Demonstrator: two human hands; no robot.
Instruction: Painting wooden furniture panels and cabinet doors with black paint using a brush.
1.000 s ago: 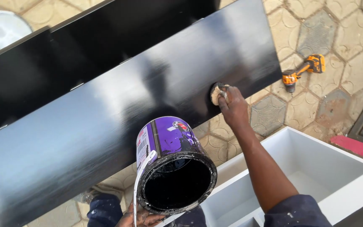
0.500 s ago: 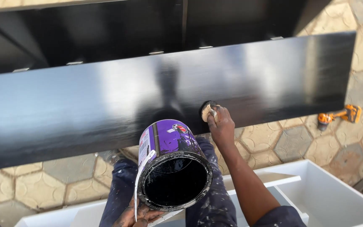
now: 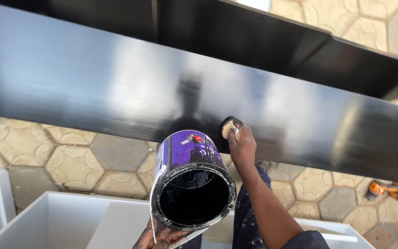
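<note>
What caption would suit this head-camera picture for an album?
Right hand presses a pad on a glossy black board; left hand holds an open purple paint can.

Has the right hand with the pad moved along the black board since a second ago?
Cannot tell. The right hand presses the pale pad near the glossy black board's lower edge in every picture, but the head camera swings and the board lacks marks.

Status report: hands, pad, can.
Right hand presses pad on black board. Left hand holds open paint can from below. Nothing in the way.
</note>
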